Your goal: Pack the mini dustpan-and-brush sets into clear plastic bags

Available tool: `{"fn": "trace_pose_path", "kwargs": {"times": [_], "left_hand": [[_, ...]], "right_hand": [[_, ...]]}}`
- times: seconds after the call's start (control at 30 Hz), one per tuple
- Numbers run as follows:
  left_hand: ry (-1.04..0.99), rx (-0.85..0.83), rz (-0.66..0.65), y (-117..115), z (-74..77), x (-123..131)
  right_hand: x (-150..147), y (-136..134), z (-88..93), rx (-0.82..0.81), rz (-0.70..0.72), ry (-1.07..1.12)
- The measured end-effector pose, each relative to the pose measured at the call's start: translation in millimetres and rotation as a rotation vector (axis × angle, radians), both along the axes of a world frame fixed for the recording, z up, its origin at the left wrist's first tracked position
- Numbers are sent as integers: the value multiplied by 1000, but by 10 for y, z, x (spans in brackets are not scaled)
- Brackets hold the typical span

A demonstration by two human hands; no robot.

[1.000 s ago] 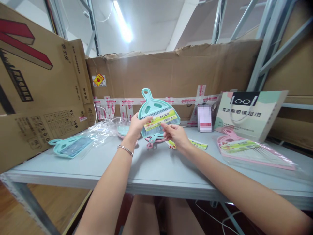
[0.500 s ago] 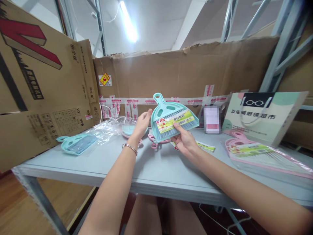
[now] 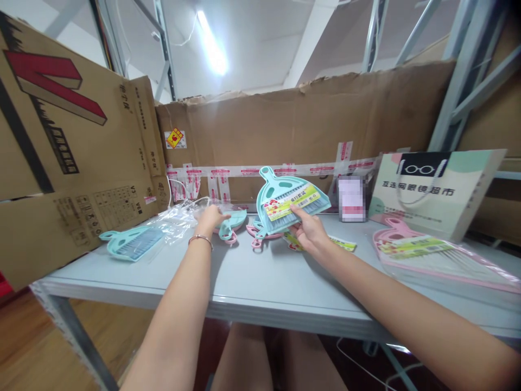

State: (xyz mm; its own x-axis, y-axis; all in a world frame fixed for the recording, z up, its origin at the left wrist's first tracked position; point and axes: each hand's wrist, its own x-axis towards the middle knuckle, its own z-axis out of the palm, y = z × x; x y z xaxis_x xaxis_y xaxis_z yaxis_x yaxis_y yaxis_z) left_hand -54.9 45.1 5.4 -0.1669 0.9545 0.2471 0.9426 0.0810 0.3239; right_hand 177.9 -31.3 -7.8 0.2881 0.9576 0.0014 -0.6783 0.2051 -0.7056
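Observation:
My right hand (image 3: 311,228) grips a mint-green dustpan (image 3: 266,190) by its lower right side, with the thumb over the label card (image 3: 293,202). A brush with grey-blue bristles sits nested in the pan behind that card. The pan is raised above the table and tilted toward me. My left hand (image 3: 211,217) is away from it, over the clear plastic bags (image 3: 177,217), thumb stretched out and other fingertips partly hidden. Just right of the left hand lies another mint-green dustpan (image 3: 234,224) with pink handles under it. More pink handles (image 3: 256,239) show beneath the raised pan.
A bagged mint-green dustpan (image 3: 130,244) lies at the left of the grey table (image 3: 252,282). To the right are loose label cards (image 3: 344,244), a phone (image 3: 352,200), a paper bag (image 3: 423,190) and a bagged pink dustpan (image 3: 394,228). Cardboard (image 3: 305,125) walls the back.
My left hand has left the raised dustpan's side and moved left and down to the plastic bags. The right hand still holds the dustpan, slightly lower.

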Motion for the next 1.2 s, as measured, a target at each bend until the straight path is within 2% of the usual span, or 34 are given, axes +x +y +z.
{"fn": "trace_pose_path", "kwargs": {"times": [0.1, 0.17, 0.33, 0.47, 0.6, 0.7, 0.8, 0.93, 1.07, 1.2], "left_hand": [[-16, 52, -8, -54, 69, 5], [-31, 147, -25, -83, 102, 24], [-216, 596, -228, -104, 151, 59], [-346, 727, -383, -134, 180, 119], [-404, 625, -571, -264, 221, 247], [-418, 524, -648, -395, 252, 360], [-467, 508, -702, -499, 264, 481], [-451, 465, -837, -564, 246, 602], [-503, 476, -855, -606, 241, 612], [-507, 370, -911, -658, 255, 622]], "right_hand": [[-3, -3, 10, 10, 21, -25], [-1, -1, 13, 3, 50, -61], [-15, -26, -12, -25, 215, -281], [-58, -67, -54, -88, 294, -412], [-68, -47, -66, -103, 330, -345], [-57, -14, -62, -118, 304, -243], [-70, -9, -73, -132, 304, -198], [-107, -22, -96, -118, 336, -170], [-85, 5, -79, -112, 247, -52], [-47, 37, -60, -92, 196, 27]]}}
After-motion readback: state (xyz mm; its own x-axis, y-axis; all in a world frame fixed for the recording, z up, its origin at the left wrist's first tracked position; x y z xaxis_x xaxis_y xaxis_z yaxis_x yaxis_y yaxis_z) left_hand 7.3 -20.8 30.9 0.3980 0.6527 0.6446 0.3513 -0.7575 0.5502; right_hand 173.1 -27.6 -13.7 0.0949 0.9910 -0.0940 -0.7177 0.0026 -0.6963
